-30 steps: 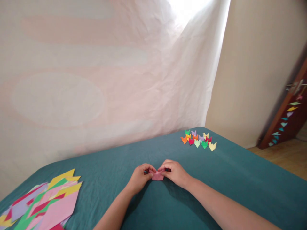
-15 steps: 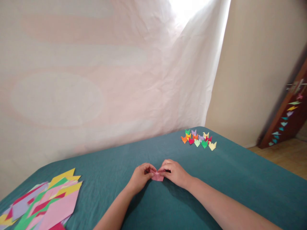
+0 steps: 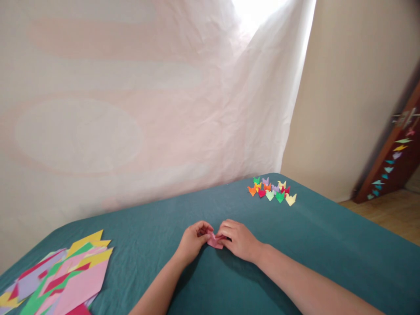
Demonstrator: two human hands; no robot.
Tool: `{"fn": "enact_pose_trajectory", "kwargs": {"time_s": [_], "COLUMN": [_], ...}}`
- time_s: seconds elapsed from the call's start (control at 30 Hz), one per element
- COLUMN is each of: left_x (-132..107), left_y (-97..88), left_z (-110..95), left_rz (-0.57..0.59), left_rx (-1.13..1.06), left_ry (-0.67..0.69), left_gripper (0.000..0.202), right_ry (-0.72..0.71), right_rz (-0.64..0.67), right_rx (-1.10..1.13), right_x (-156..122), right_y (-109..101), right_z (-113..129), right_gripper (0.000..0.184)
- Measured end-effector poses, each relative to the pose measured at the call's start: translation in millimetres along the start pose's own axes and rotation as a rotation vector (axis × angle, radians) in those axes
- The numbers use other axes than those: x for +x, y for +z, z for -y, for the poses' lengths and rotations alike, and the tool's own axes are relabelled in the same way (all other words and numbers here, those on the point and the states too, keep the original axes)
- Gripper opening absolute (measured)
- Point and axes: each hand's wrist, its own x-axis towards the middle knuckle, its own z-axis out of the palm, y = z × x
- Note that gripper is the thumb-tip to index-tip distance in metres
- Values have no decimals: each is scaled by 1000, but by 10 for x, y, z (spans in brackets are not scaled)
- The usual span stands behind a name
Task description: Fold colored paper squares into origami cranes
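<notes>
The left hand point(image 3: 193, 239) and right hand point(image 3: 239, 238) meet, fingertips curled shut on a small pink folded paper point(image 3: 215, 241) lying on the teal-covered surface point(image 3: 328, 245). Uneven pulling would likely tear it or skew a crease; the soft cloth gives little backing. A cluster of folded paper figures point(image 3: 271, 191) sits well apart, far right; loose coloured sheets point(image 3: 65, 273) lie near left. No writing or labels can be read

Open teal cloth tabletop point(image 3: 157, 218) lies all around my left hand point(image 3: 193, 239) and right hand point(image 3: 240, 238). A messy pile of coloured paper sheets point(image 3: 65, 273) blocks the near left. A bunch of little folded paper shapes point(image 3: 271, 191) sits far right. A white hanging sheet point(image 3: 131, 131) closes the back.
</notes>
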Motion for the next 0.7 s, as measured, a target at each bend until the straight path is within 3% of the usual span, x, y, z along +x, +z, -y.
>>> {"fn": "enact_pose_trajectory", "kwargs": {"time_s": [0.37,0.57,0.7], "left_x": [-20,-85,-57], "left_y": [67,118,151], "left_z": [-83,-176,-94], "left_rz": [-148,-87,-62], "left_rx": [170,354,188], "left_ry": [72,136,50], "left_gripper": [15,19,26], "right_ry": [-109,12,177], "right_rz": [49,-19,-84], "right_rx": [-175,-82,177], "right_x": [22,-21,4], "right_y": [-24,29,64], "right_z": [60,-15,-33], "right_gripper": [21,14,7]}}
